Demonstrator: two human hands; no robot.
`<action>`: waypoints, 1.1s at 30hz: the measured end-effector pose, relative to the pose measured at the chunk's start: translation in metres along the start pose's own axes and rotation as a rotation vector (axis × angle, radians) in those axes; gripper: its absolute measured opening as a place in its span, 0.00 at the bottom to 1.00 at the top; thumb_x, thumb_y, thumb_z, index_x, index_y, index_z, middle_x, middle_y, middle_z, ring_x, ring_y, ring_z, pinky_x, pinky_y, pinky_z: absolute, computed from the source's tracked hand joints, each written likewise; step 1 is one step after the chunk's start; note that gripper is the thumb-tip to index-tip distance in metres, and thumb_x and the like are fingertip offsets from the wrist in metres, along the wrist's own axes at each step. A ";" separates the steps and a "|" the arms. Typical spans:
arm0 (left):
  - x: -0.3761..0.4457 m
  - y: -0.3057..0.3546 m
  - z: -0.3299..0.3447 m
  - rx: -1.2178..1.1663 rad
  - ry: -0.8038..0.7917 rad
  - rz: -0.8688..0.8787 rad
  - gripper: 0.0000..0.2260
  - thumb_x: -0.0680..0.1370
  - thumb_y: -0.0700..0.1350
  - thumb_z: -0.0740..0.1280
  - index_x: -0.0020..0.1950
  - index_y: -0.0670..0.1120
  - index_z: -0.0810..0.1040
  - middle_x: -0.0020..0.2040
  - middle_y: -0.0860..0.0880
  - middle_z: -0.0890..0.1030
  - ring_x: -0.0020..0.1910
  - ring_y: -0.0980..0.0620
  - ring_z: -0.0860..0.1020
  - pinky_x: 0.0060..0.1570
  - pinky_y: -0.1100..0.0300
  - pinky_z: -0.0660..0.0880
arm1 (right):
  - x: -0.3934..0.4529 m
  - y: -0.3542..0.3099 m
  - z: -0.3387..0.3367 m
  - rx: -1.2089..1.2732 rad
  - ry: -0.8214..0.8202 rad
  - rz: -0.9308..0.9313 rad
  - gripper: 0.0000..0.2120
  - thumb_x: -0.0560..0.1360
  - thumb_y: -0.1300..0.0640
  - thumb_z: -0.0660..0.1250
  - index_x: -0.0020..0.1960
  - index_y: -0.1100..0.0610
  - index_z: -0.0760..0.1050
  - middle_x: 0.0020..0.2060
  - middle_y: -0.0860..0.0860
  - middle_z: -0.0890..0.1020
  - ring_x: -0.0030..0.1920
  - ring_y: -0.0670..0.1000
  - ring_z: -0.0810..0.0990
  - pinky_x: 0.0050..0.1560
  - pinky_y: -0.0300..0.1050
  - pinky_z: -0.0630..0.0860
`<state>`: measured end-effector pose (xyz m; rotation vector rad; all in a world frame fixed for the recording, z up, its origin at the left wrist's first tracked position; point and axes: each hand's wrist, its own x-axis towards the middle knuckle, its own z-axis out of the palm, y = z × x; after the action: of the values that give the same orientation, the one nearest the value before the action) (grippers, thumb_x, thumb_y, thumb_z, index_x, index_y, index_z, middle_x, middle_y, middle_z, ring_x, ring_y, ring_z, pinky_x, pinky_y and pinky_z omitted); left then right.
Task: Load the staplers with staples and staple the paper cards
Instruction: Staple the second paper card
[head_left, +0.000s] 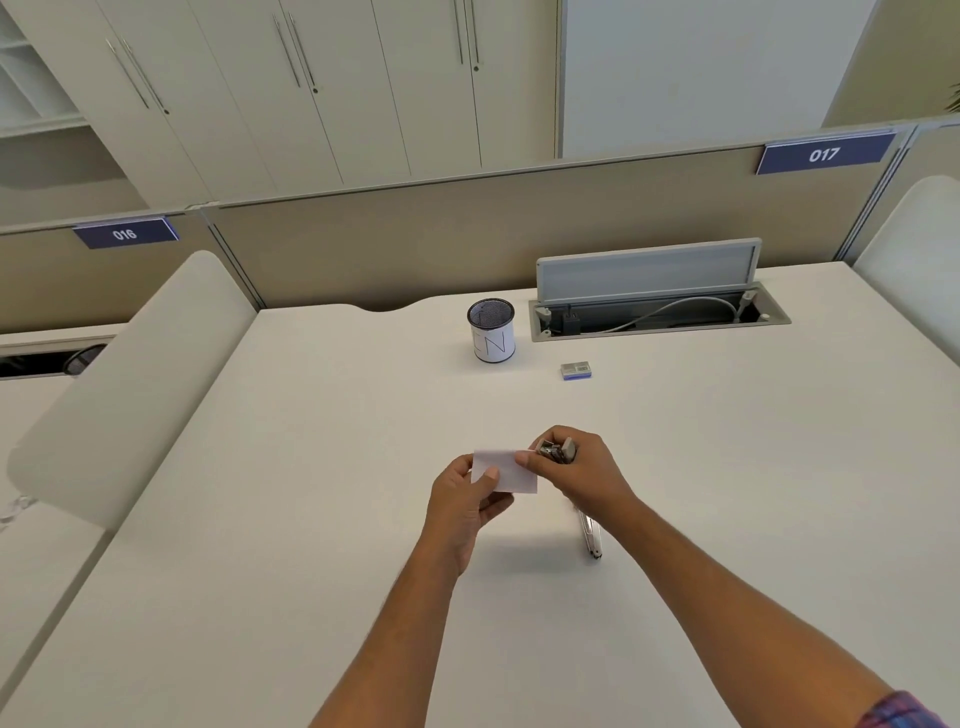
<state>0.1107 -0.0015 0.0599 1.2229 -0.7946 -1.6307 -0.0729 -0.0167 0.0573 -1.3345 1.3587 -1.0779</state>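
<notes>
At frame center, your left hand (467, 499) is pinching a paper card (511, 475) while your right hand (582, 470) is gripping a stapler (558, 451) at its edge above the surface (311, 519).

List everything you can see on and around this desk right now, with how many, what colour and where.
paper card: one, white, held above the desk, centre
stapler: one, metal grey, at the card's right edge
second stapler: one, silver, on the desk under the right forearm
staple box: one, grey-blue, mid-desk
pen cup: one, black mesh, white label, far centre
cable tray: one, grey, lid open, far right
left hand: pinches the card
right hand: grips the stapler
</notes>
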 end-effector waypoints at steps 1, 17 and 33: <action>-0.001 0.002 -0.001 0.045 -0.012 -0.016 0.09 0.82 0.37 0.67 0.62 0.40 0.79 0.54 0.39 0.85 0.51 0.43 0.85 0.52 0.54 0.82 | 0.000 -0.001 -0.001 0.009 -0.004 -0.003 0.10 0.73 0.52 0.79 0.39 0.55 0.81 0.32 0.47 0.81 0.32 0.45 0.74 0.36 0.42 0.70; 0.003 0.006 -0.010 -0.055 0.154 0.032 0.05 0.80 0.39 0.70 0.54 0.41 0.82 0.43 0.44 0.85 0.41 0.50 0.84 0.43 0.60 0.81 | -0.005 -0.016 0.002 0.204 -0.202 0.292 0.16 0.82 0.40 0.62 0.57 0.52 0.74 0.47 0.57 0.74 0.43 0.52 0.77 0.47 0.63 0.85; 0.010 0.011 -0.005 -0.087 0.186 0.024 0.05 0.79 0.38 0.70 0.55 0.41 0.82 0.42 0.46 0.86 0.39 0.51 0.84 0.42 0.59 0.81 | -0.009 -0.018 0.004 0.490 -0.111 0.407 0.19 0.85 0.48 0.57 0.62 0.61 0.78 0.53 0.59 0.87 0.33 0.52 0.74 0.28 0.40 0.64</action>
<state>0.1174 -0.0145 0.0648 1.2771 -0.6134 -1.4915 -0.0654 -0.0084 0.0741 -0.7111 1.1236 -0.9560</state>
